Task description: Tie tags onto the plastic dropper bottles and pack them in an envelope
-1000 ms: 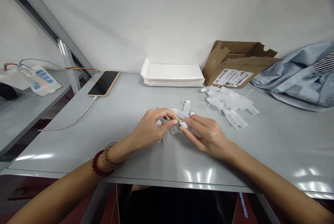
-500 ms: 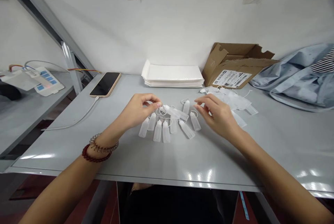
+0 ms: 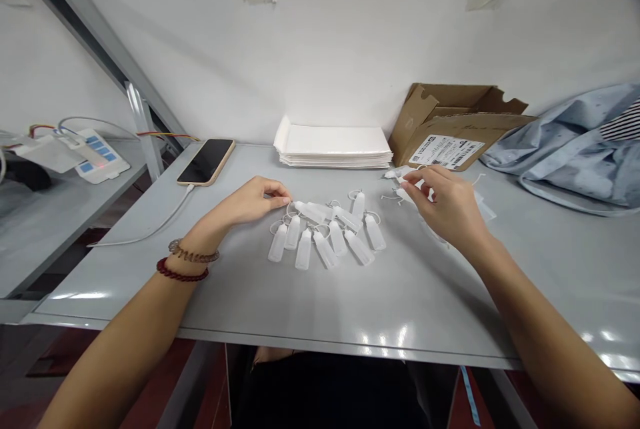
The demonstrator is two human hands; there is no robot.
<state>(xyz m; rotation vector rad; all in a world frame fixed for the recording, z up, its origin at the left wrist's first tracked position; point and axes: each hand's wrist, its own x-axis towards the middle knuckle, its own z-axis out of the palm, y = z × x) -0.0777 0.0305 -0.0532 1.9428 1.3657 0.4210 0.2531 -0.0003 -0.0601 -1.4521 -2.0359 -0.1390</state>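
Note:
Several small translucent plastic bottles [image 3: 327,252], with white caps and thin loops, lie in a loose cluster on the grey table [image 3: 240,302]. My left hand [image 3: 260,201] is at the left end of this cluster, its thumb and finger pinched at the loop end of one bottle [image 3: 309,211]. Over to the right, my right hand [image 3: 447,205] reaches into a second heap of the same bottles [image 3: 397,173]. Its thumb and forefinger close around a small white bottle there; the palm hides much of that heap.
A stack of white envelopes [image 3: 335,145] lies against the wall beside an open cardboard box [image 3: 450,132]. At the left is a phone [image 3: 206,162] with a white cable [image 3: 150,240]. Light blue cloth [image 3: 560,155] is bunched at the right.
My right hand has moved right, from beside the cluster to the heap. My left hand has shifted slightly left and down. Some bottles in the cluster now lie at different angles.

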